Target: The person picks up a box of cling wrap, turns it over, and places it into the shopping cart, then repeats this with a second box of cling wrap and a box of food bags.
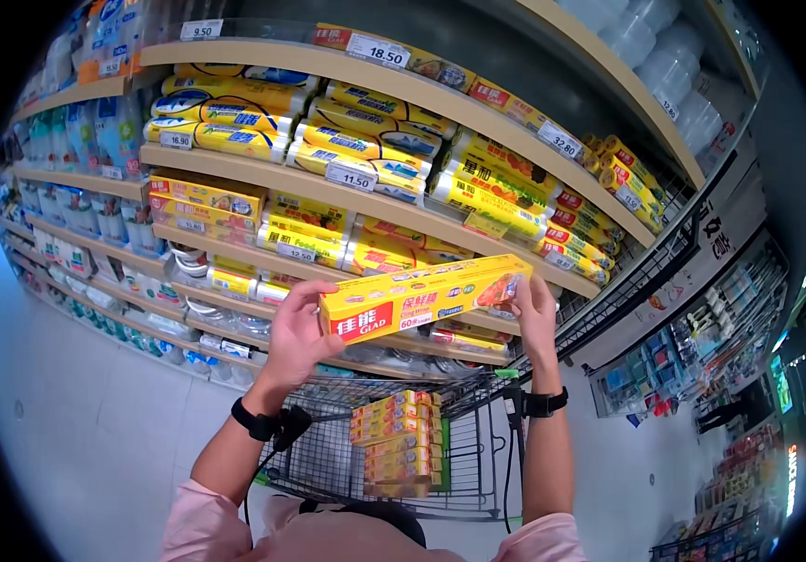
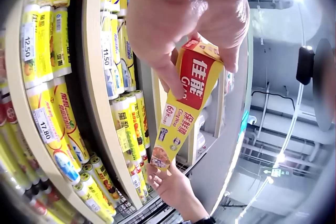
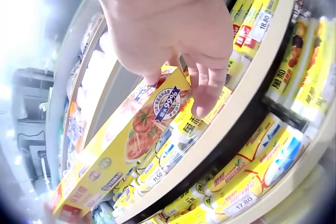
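Standing before a supermarket shelf (image 1: 234,171), I held a long yellow box (image 1: 403,311) of cling wrap up in front of me, its printed face turned my way and its right end tilted higher. My left hand (image 1: 298,335) gripped one end, thumb and fingers bent round it with the gap closed to the width of the box; my right hand (image 1: 536,317) held the far end between thumb and fingers, less tightly curled. The box was off the shelf and looked shut, with no film drawn out. It was above the shopping cart (image 1: 494,468) and not in it, while a stack of boxes (image 1: 398,440) sat inside the wire basket. Packed yellow rolls (image 1: 356,150) and priced goods filled the rows beyond. By my reading, the box had been picked out but not set down anywhere; whether the stack was complete, I could not tell.
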### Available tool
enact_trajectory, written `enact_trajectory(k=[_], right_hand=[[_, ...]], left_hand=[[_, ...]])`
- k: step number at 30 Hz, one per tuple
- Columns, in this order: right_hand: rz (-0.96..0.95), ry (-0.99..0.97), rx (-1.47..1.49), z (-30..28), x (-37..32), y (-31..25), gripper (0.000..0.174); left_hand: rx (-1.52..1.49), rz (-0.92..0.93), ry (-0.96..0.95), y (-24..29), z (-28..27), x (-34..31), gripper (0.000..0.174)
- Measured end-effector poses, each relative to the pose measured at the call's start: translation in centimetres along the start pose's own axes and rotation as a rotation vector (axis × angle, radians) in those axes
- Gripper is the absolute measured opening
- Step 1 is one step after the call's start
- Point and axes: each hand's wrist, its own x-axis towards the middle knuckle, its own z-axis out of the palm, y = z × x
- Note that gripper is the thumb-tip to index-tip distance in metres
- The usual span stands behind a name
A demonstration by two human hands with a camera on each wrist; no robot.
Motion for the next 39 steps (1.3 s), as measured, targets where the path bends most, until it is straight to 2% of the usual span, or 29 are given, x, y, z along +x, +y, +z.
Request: enact_trajectory(k=[2, 4, 9, 11, 14, 17, 18, 21, 22, 24, 30, 34, 37, 39], right_hand=[[0.057, 0.028, 0.121, 0.1, -0.5, 1.6, 0.030], [0.113, 0.021, 0.300, 0.2, -1.0, 3.3, 0.030], [0.180, -0.038, 0.505, -1.1, -2.6, 6.8, 0.025], [0.190, -0.062, 0.623, -1.9, -3.3, 7.8, 0.024], [0.167, -0.022, 0.726, -3.3, -5.0, 8.2, 0.023], [0.183, -0.022, 0.806, -4.5, -6.9, 6.1, 0.023], [0.142, -0.041, 0.822, -5.6, -7.3, 7.6, 0.026], [0.097, -0.094, 0.762, -7.8, -9.3, 10.0, 0.030], [0.128, -0.018, 0.787, -8.0, -10.2, 9.8, 0.031], [0.148, 0.003, 0.728, -9.1, -11.7, 9.8, 0.030], [0.220, -0.048, 0.699, -11.8, -17.0, 10.3, 0.037], [0.198, -0.109, 0.727, -13.1, -20.2, 9.9, 0.041], [0.273, -0.192, 0.754, -13.8, -22.6, 10.2, 0.046], [0.282, -0.206, 0.723, -14.1, -24.1, 11.0, 0.040]], left_hand=[[0.038, 0.017, -0.051, -0.5, 0.3, -0.7, 0.065], [0.078, 0.007, -0.072, -0.5, 1.3, -1.3, 0.063], [0.123, -0.039, -0.082, -0.7, 3.6, -3.0, 0.056], [0.153, -0.052, -0.075, -1.1, 4.7, -3.8, 0.059], [0.144, -0.062, -0.037, -1.6, 7.5, -4.7, 0.070], [0.070, -0.129, 0.032, -1.9, 10.2, -5.5, 0.075], [0.049, -0.123, 0.002, -3.1, 9.7, -6.1, 0.070], [-0.092, -0.120, 0.141, -6.0, 9.2, -8.7, 0.062], [-0.083, -0.105, 0.176, -6.3, 9.9, -9.3, 0.053], [-0.127, -0.133, 0.271, -6.3, 11.5, -10.1, 0.050], [-0.185, -0.205, 0.451, -7.8, 12.4, -13.9, 0.050], [-0.210, -0.304, 0.496, -7.6, 12.9, -16.7, 0.049], [-0.125, -0.336, 0.489, -7.2, 15.1, -18.2, 0.051], [-0.118, -0.391, 0.518, -7.4, 15.6, -19.5, 0.053]])
